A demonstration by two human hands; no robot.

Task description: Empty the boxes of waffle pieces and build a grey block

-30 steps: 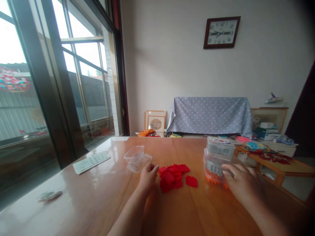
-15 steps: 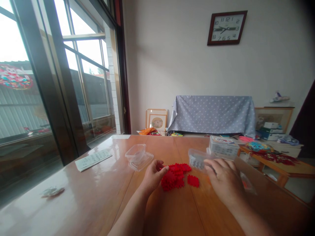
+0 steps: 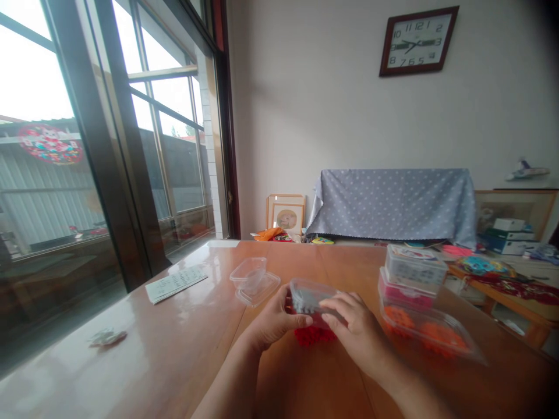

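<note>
A clear plastic container (image 3: 315, 291) with grey pieces inside is held between my two hands, above the middle of the table. My left hand (image 3: 271, 319) grips its left end, thumb along the near side. At the right end, my right hand (image 3: 358, 326) has its fingers over the rim and the thumb on the near side. Below the container lie red interlocking plastic pieces (image 3: 312, 336), partly hidden by it and by my hands. Beyond my right hand, another clear container (image 3: 469, 334) holds orange pieces.
A clear empty container (image 3: 248, 270) rests with a clear lid (image 3: 264, 291) behind my left hand. Stacked boxes (image 3: 414, 270) stand at the back right. Printed paper (image 3: 177, 283) and a small crumpled item (image 3: 107, 337) lie on the table's left (image 3: 174, 361).
My right hand has brought the container of grey pieces leftward from the right side, over the red pieces. My left hand has left the red pieces and taken hold of it. The view has turned slightly right.
</note>
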